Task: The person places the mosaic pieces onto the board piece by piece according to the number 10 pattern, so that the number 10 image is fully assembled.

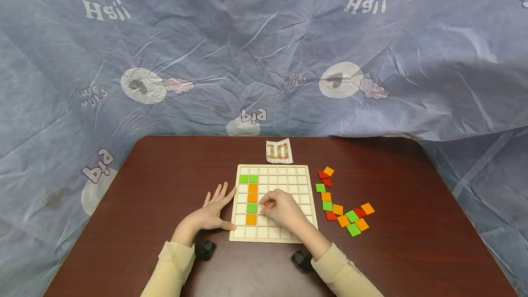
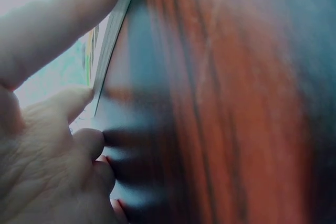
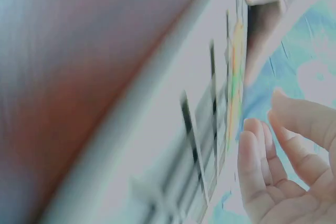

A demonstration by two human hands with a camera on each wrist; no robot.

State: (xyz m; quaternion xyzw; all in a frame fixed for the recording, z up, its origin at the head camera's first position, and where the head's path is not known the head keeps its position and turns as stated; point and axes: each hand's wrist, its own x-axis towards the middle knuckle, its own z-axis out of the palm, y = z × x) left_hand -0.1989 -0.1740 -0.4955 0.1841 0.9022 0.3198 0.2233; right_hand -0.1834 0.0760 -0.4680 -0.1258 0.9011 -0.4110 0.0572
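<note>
A pale wooden grid board (image 1: 272, 240) lies on the table. Two green tiles (image 1: 248, 178) sit side by side in its upper left cells. Below the right one, an orange tile (image 1: 252, 197) and others, orange and green, run down the second column. My left hand (image 1: 211, 214) is spread at the board's left side, with thumb and index finger at its edge. Over the middle of the board hovers my right hand (image 1: 282, 208), its fingers loosely bent close to the tile column. In the right wrist view, nothing shows between the thumb and fingers (image 3: 249, 156).
Loose green, orange and red tiles (image 1: 343, 220) lie scattered to the right of the board. Behind the board is a small card (image 1: 279, 151) printed with a coloured grid. The dark brown table (image 1: 165, 173) ends at a blue-grey patterned cloth (image 1: 264, 58).
</note>
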